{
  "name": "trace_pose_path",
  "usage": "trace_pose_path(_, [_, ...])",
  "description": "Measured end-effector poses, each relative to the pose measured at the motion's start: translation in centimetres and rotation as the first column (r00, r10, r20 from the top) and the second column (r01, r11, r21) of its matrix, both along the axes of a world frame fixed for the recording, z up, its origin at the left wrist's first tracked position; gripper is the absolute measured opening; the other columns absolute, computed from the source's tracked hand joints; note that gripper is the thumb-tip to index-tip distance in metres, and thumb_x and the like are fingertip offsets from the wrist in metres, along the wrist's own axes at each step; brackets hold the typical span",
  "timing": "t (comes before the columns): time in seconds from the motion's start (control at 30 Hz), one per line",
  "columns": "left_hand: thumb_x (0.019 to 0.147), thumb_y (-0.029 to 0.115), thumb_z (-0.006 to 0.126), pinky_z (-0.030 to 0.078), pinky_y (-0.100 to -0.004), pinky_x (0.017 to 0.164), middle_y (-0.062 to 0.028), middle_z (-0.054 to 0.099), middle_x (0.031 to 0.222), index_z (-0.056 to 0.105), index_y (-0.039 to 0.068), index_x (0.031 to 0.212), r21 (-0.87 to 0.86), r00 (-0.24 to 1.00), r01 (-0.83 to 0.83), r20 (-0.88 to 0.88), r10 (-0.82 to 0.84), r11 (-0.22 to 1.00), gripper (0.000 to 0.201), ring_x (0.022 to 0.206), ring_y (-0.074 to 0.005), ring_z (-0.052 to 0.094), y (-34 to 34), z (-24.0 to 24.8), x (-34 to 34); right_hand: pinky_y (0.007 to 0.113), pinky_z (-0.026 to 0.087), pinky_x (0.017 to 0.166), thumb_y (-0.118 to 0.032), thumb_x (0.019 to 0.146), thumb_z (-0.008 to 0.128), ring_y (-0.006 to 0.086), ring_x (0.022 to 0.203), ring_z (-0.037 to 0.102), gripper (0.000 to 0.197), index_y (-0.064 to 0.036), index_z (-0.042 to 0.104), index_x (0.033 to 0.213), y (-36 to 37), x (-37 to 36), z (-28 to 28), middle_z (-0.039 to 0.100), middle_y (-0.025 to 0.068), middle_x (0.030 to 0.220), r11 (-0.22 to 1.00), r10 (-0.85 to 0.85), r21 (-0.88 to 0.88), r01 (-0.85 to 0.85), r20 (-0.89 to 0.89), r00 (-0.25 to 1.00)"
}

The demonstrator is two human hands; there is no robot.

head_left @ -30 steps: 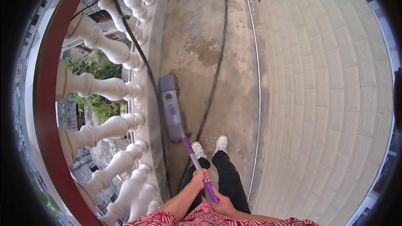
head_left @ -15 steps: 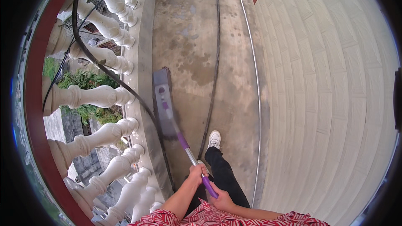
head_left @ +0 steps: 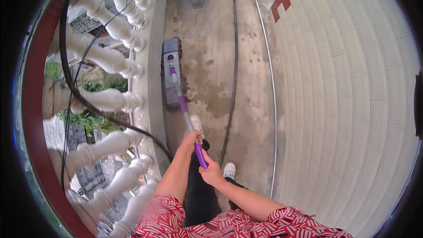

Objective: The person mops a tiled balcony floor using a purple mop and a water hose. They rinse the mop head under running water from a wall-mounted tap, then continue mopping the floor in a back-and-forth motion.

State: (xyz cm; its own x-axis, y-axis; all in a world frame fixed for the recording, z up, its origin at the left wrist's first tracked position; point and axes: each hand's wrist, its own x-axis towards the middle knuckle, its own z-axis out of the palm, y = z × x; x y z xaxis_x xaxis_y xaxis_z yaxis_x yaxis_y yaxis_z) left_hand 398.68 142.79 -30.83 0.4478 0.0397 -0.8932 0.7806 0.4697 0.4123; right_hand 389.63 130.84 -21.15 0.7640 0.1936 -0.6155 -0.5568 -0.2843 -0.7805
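Observation:
A flat mop (head_left: pixel 171 77) with a grey head and a silver and purple pole lies against the wet concrete floor, its head running along the base of the balustrade ledge. My left hand (head_left: pixel 192 140) is wrapped round the silver part of the pole, just above the purple grip. Lower down, my right hand (head_left: pixel 211 172) closes round the end of that purple grip. Dark, shaggy fibres show along the right edge and far end of the mop head. Both arms stretch forward from my body, and the pole slants away to the far left.
White balusters (head_left: pixel 105 101) and a low ledge (head_left: pixel 152 70) line the left side. A black cable (head_left: pixel 110 118) loops across them; another black hose (head_left: pixel 235 53) runs along the floor (head_left: pixel 211 119). A thin metal pipe (head_left: pixel 269 64) lies beside the pale tiled wall (head_left: pixel 339 105).
The mop head has slid forward along the ledge, away from me. Both hands have moved forward with the pole, and my left foot has stepped ahead of the right.

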Motion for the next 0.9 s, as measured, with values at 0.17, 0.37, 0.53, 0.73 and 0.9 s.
trace_pose_path(0.17, [0.068, 0.001, 0.051, 0.043, -0.0326, 0.039, -0.0088, 0.049, 0.056, 0.042, 0.003, 0.069, 0.08, 0.987, 0.137, 0.067, -0.143, 0.987, 0.01, 0.044, -0.021, 0.05, 4.0, -2.8, 12.0, 0.025, 0.041, 0.059, -0.002, 0.071, 0.051, 0.0136, 0.058, 0.046, 0.063, -0.0076, 0.034, 0.131, 4.1, 11.7, -2.4, 0.051, 0.0092, 0.07, 0.998, -0.065, -0.002, 0.066, 0.07, 0.995])
trace_pose_path(0.37, [0.083, 0.04, 0.051, 0.046, -0.0329, 0.059, -0.01, 0.056, 0.077, 0.046, 0.004, 0.092, 0.202, 0.936, 0.138, 0.295, -0.195, 0.97, 0.037, 0.071, -0.0208, 0.057, 12.2, -3.8, 30.0, 0.025, 0.042, 0.074, 0.0, 0.074, 0.048, 0.0153, 0.084, 0.056, 0.057, -0.0121, 0.04, 0.129, 14.0, 32.6, -6.9, 0.06, 0.0154, 0.095, 0.973, -0.222, 0.098, 0.208, 0.154, 0.963])
trace_pose_path(0.53, [0.086, 0.057, 0.031, 0.033, -0.0379, 0.093, -0.0187, 0.041, 0.128, 0.008, 0.011, 0.138, 0.067, 0.938, -0.032, 0.347, 0.006, 0.997, 0.073, 0.115, -0.0258, 0.044, 13.1, -0.4, 35.5, 0.034, 0.043, 0.045, -0.001, 0.069, 0.047, 0.0242, 0.052, 0.056, 0.042, -0.0094, 0.057, 0.108, 19.1, 56.4, -8.7, 0.058, 0.0122, 0.067, 0.89, -0.449, 0.134, 0.437, 0.084, 0.889])
trace_pose_path(0.73, [0.087, 0.052, 0.036, 0.034, -0.0357, 0.091, -0.0195, 0.043, 0.125, 0.013, 0.011, 0.138, -0.017, 0.978, -0.063, 0.2, 0.065, 0.998, 0.069, 0.112, -0.0262, 0.046, 13.2, -0.2, 33.9, 0.033, 0.032, 0.033, 0.009, 0.068, 0.051, 0.0182, 0.037, 0.046, 0.045, -0.0096, 0.055, 0.109, 16.5, 67.4, -7.1, 0.051, 0.0085, 0.06, 0.911, -0.289, 0.278, 0.305, -0.097, 0.952])
trace_pose_path(0.9, [0.087, 0.052, 0.037, 0.036, -0.0352, 0.089, -0.0177, 0.045, 0.122, 0.019, 0.013, 0.135, -0.047, 0.994, 0.006, 0.111, 0.0, 0.999, 0.065, 0.109, -0.0243, 0.049, 10.3, -1.0, 33.1, 0.031, 0.032, 0.034, 0.012, 0.068, 0.049, 0.0137, 0.037, 0.04, 0.07, -0.016, 0.037, 0.131, 10.9, 59.3, -5.7, 0.047, 0.006, 0.06, 0.8, -0.364, 0.398, 0.448, -0.271, 0.891])
